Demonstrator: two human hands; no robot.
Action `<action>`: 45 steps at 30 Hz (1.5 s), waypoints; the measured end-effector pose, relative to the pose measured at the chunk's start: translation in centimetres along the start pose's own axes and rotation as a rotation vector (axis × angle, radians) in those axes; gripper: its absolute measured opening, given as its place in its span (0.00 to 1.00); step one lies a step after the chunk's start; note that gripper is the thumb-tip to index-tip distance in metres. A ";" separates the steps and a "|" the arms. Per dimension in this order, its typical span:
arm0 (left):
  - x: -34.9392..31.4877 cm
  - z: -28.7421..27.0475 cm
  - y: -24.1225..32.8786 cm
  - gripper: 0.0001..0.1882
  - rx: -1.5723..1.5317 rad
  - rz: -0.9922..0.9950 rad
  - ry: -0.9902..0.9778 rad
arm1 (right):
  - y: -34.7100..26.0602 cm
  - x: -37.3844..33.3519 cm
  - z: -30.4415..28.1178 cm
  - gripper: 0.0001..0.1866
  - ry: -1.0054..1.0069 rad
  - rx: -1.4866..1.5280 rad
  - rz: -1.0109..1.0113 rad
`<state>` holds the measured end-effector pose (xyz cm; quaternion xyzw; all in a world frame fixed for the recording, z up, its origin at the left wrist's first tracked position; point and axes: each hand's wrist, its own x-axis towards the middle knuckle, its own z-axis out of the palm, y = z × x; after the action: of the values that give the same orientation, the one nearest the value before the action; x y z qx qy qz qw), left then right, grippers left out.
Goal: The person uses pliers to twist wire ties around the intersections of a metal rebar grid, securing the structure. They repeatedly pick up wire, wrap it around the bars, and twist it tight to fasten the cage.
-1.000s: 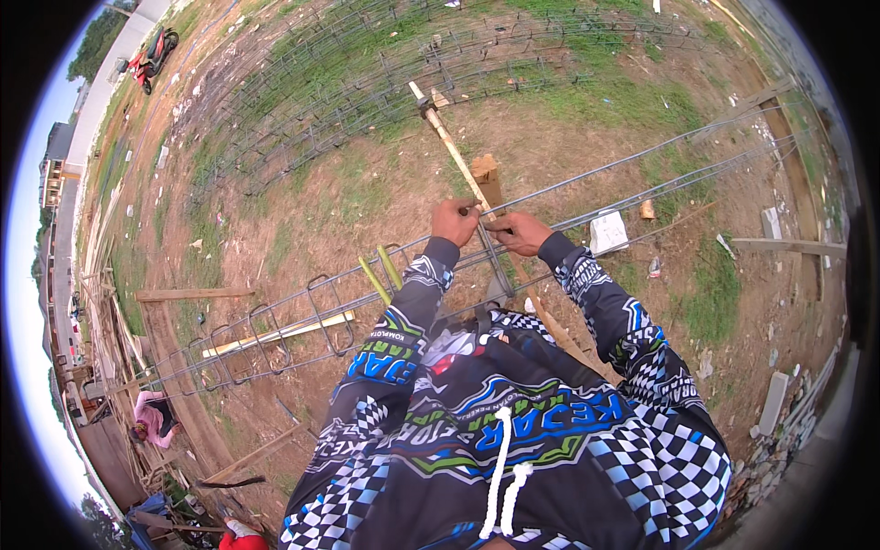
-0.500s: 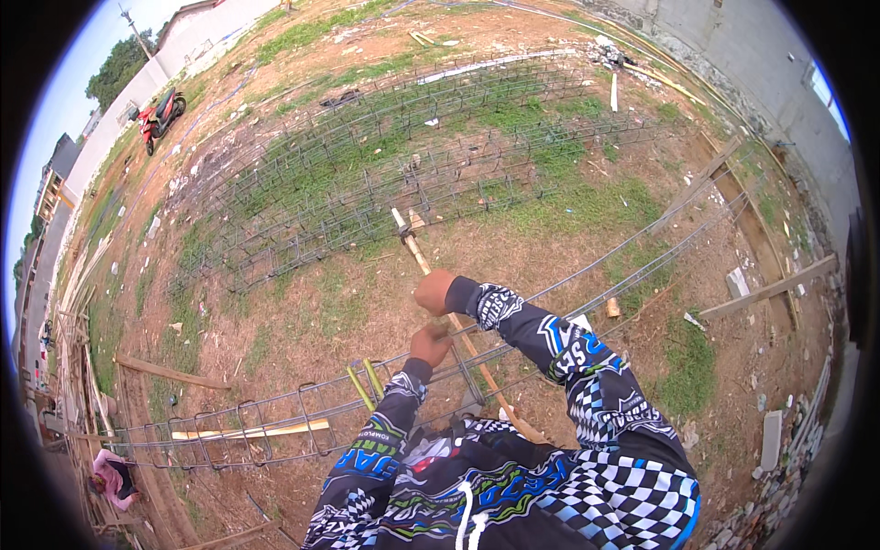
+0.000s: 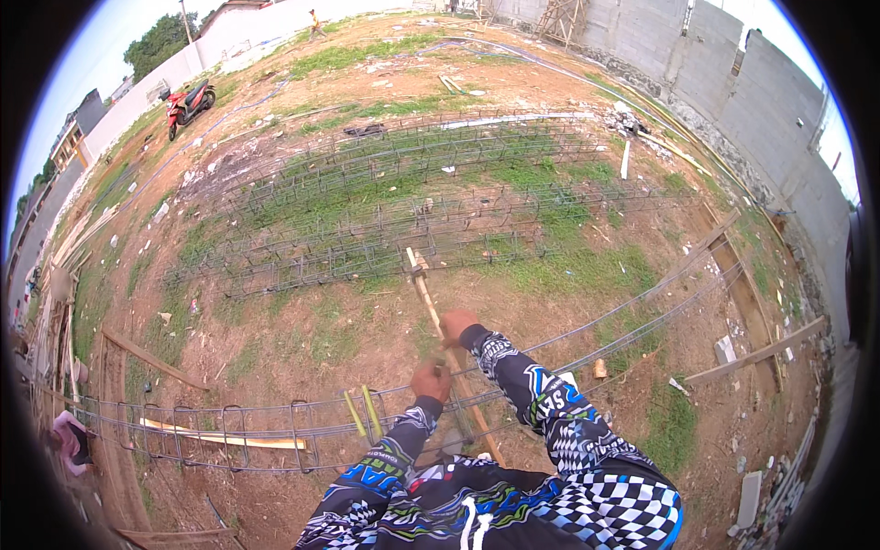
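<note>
My left hand (image 3: 430,379) is closed just above the near rebar cage (image 3: 246,426), at the bars' upper edge. My right hand (image 3: 457,325), also closed, is slightly farther away and to the right, beside a long wooden pole (image 3: 425,295) that passes under the bars. What either hand grips is too small or hidden to make out. Square stirrups line the cage on the left, while long bare bars (image 3: 632,312) run on to the right. Two yellow-green sticks (image 3: 370,412) lean across the cage beside my left forearm.
More rebar cages (image 3: 385,234) lie on grass beyond the pole. A plank (image 3: 756,353) lies at the right, another plank (image 3: 154,360) at the left. A red motorbike (image 3: 190,105) stands far left, and a grey wall (image 3: 697,69) closes the right side.
My view has tilted up, showing more of the wall and a distant person. My right hand has moved a little away from my left; both remain closed near the bars.
</note>
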<state>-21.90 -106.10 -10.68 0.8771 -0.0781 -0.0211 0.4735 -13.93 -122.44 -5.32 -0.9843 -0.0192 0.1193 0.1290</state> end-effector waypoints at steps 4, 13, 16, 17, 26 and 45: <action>-0.2 0.4 -0.9 0.12 0.003 -0.027 0.023 | 1.8 -4.3 -2.1 0.22 -0.136 -0.004 0.109; 1.2 -1.5 -1.5 0.14 -0.039 0.065 -0.227 | -0.5 -14.2 -1.5 0.11 -0.002 0.057 -0.161; 1.6 -2.2 -2.0 0.16 -0.085 0.157 -0.305 | -3.5 -11.6 -4.0 0.10 0.053 -0.074 -0.243; 1.6 -2.5 -1.6 0.16 -0.096 0.176 -0.347 | -4.2 -10.7 -4.5 0.09 0.065 -0.114 -0.265; 4.4 -3.7 -1.2 0.15 -0.239 -0.104 -0.543 | -11.3 -9.7 -8.1 0.10 0.348 0.259 -0.542; -9.0 -15.7 -4.9 0.27 0.249 -0.036 0.239 | -16.6 -12.9 8.2 0.26 -0.061 0.445 -0.357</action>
<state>-28.45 -89.04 -6.41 0.9265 -0.0074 0.0847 0.3667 -28.54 -105.20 -5.79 -0.9087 -0.1694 0.1256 0.3602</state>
